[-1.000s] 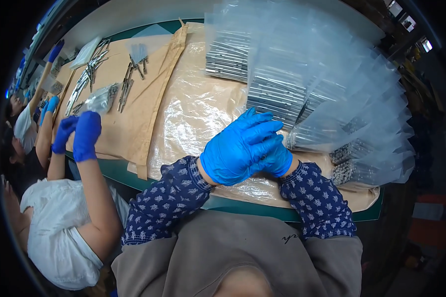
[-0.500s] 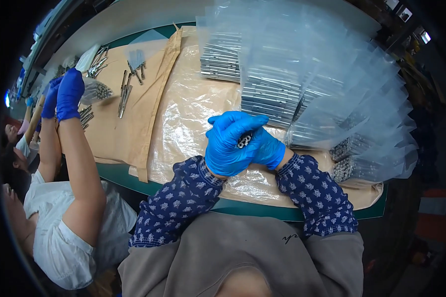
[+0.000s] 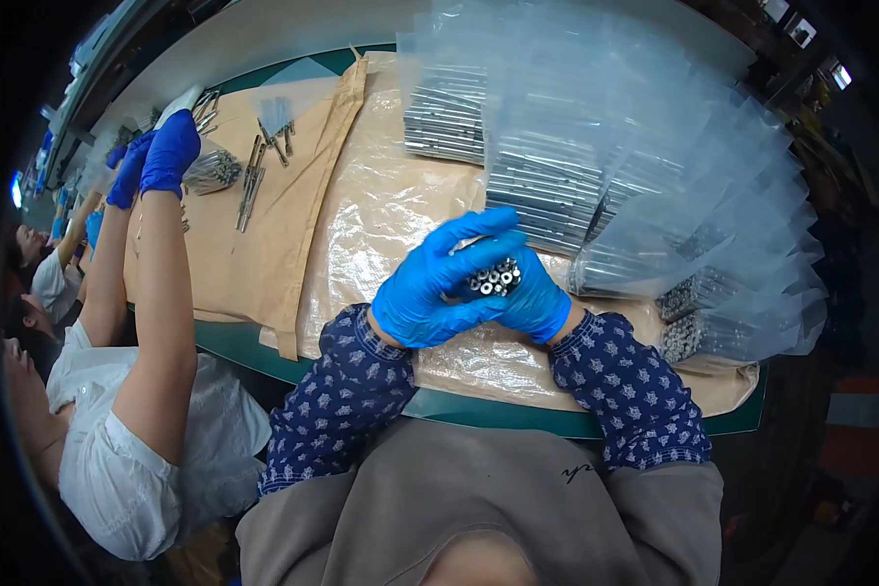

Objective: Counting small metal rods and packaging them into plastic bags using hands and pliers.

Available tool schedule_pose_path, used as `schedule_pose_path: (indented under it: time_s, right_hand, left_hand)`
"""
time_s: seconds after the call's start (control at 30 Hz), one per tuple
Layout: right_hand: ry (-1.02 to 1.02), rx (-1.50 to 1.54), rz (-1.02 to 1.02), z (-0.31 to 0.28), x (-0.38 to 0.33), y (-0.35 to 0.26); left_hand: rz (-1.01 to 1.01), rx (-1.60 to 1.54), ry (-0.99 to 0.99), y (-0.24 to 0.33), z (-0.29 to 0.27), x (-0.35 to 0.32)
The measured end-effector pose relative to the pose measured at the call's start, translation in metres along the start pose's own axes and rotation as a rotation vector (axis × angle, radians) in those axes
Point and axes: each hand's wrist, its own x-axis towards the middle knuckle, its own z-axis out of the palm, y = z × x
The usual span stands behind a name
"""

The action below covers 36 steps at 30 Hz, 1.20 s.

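A bundle of thin metal tubes (image 3: 496, 279) stands on end between my hands, its round, hollow ends facing up. My left hand (image 3: 428, 293), in a blue glove, curves around it from the left, fingers across the far side and thumb along the near side. From the right, my right hand (image 3: 541, 298), gloved in blue too, wraps the same bundle; its fingers are mostly hidden behind the left hand. Just beyond my hands lie clear plastic bags (image 3: 547, 186) packed with metal rods.
More filled bags (image 3: 708, 332) fan out along the right. Crinkled clear film over brown paper (image 3: 361, 205) covers the green table (image 3: 430, 402). At left, a co-worker's purple-gloved hands (image 3: 171, 151) hold a bag of rods (image 3: 213, 171) near loose metal rods (image 3: 250, 186).
My left hand has loosened and shifted left, with its fingers lifting, so more tube ends show. The co-worker's hands moved right with their bag.
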Motion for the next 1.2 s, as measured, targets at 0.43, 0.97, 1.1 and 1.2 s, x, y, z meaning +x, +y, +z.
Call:
schedule_pose_path:
  time_s: [0.43, 0.97, 1.1, 1.2]
  right_hand:
    - [-0.241, -0.153, 0.052, -0.015, -0.004, -0.007]
    - [-0.170, -0.245, -0.108, -0.024, -0.009, 0.007]
    - [-0.130, -0.281, -0.127, -0.019, -0.010, 0.016]
    - [-0.107, -0.281, -0.024, -0.014, -0.005, 0.023]
  left_hand:
    - [0.136, -0.017, 0.102, -0.012, 0.025, -0.017]
    - [0.076, -0.025, 0.128, -0.009, 0.032, 0.009]
    - [0.029, 0.096, 0.212, -0.011, 0.035, 0.003]
    - [-0.205, -0.330, 0.430, -0.006, 0.047, 0.002]
